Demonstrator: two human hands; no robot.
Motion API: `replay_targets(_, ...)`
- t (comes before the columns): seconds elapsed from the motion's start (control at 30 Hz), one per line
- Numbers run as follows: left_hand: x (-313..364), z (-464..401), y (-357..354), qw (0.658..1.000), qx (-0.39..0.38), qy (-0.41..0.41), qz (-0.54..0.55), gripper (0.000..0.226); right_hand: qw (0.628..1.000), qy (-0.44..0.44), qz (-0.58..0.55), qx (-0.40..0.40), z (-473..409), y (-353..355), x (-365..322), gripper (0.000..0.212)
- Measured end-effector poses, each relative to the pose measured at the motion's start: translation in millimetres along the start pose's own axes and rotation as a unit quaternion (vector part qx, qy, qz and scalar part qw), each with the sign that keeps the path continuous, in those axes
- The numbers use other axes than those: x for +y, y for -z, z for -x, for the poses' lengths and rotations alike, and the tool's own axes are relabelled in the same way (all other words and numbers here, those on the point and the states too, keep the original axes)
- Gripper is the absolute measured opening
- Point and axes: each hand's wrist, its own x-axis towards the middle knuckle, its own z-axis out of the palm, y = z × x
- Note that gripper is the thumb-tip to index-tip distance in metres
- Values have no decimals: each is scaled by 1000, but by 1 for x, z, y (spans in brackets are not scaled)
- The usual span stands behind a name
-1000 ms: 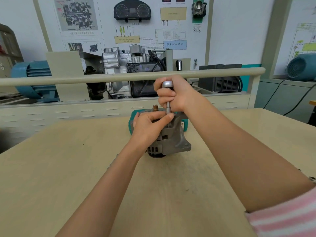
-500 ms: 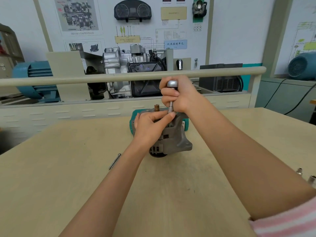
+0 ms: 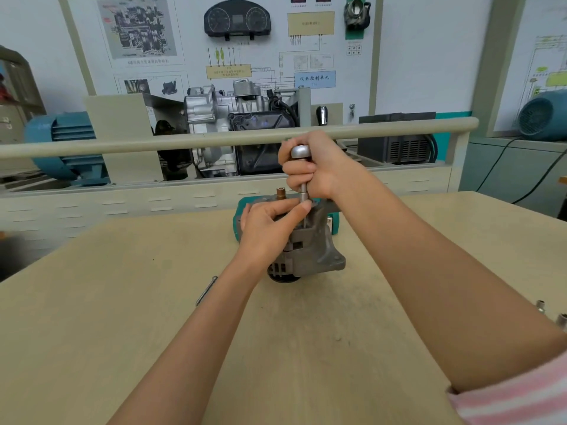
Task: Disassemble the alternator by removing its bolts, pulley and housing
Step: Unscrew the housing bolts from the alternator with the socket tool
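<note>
Head view, looking down a tan workbench (image 3: 153, 348). Alternator (image 3: 310, 256) stands on end at centre frame, slightly above the middle, resting on the bench top. Housing is grey cast metal with a slotted vent band low on its near side and a mounting lug flaring out to the lower right. A dark round part shows underneath, against the bench; cannot tell what it is. A brass-coloured terminal stud (image 3: 280, 192) rises from the top, left of the tool.

Right hand (image 3: 313, 170), just above the alternator, is fisted around a metal driver tool (image 3: 302, 173); its rounded silver cap shows above the curled fingers, and the thin shaft runs straight down to the alternator's upper edge. Left hand (image 3: 270, 222) lies over the alternator's upper left, fingers bent, thumb tip touching the tool shaft near its lower collar. Whether the fingers pinch a bolt is hidden.

A teal case (image 3: 237, 216) sits directly behind the alternator. A slim metal rod (image 3: 206, 291) lies on the bench at lower left of the alternator, beside the left forearm. Two small silver sockets (image 3: 540, 306) sit near the right edge.
</note>
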Motion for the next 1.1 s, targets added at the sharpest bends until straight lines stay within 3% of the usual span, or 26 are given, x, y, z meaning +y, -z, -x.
replay_targets(0.03, 0, 0, 0, 1000, 8, -4, 5, 18, 1000, 4, 6, 8, 0, -3, 2, 27)
replay_targets(0.1, -1, 0, -3, 999, 35, -16, -1, 12, 992, 70, -15, 105, -2, -13, 11, 21)
replay_targets(0.17, -2, 0, -6, 998, 55, -13, -14, 15, 945, 209, -58, 245, -3, -21, 25, 18)
replay_targets(0.23, -1, 0, -7, 998, 60, -3, -24, 30, 908, 283, -84, 297, -7, -24, 29, 19)
replay_targets(0.3, 0, 0, -5, 998, 55, -19, -36, 24, 940, 211, -75, 257, -7, -20, 21, 28)
replay_targets(0.37, 1, 2, -2, 999, 36, -35, -20, 12, 989, 69, -39, 124, -6, -12, 9, 23)
replay_targets(0.47, 0, 3, 0, 999, 16, -43, -18, 14, 999, -18, -24, -29, -2, 1, 0, 27)
replay_targets(0.53, 0, 2, 0, 999, 20, -36, -2, 15, 1000, 0, -15, -3, -4, -2, 4, 26)
replay_targets(0.6, -1, 1, -2, 999, 32, -21, 10, 15, 987, 97, -26, 129, -3, -14, 14, 19)
replay_targets(0.67, -2, -1, -4, 999, 48, -5, 1, 27, 932, 234, -59, 271, -6, -23, 26, 13)
replay_targets(0.7, -3, -2, -4, 999, 52, 0, -7, 31, 913, 265, -67, 302, -8, -25, 27, 16)
replay_targets(0.77, -2, -2, -4, 998, 49, -8, -22, 24, 929, 220, -76, 288, -10, -22, 21, 27)
replay_targets(0.87, -2, 0, -1, 999, 18, -32, -27, 11, 997, 16, -26, 69, -7, -8, 4, 25)
replay_targets(0.93, -2, 1, 0, 999, 7, -22, -23, 19, 996, -44, -24, -72, -5, 3, -1, 26)
replay_targets(0.97, -1, 1, 0, 1000, 11, -13, -14, 23, 994, -49, -23, -98, -4, 5, 0, 25)
replay_targets(1.03, 0, 1, -1, 1000, 25, 0, 1, 23, 998, -18, -31, -50, -5, 2, 3, 22)
replay_targets(1.1, 1, -1, -5, 999, 43, 4, -1, 9, 985, 103, -64, 123, -6, -9, 14, 16)
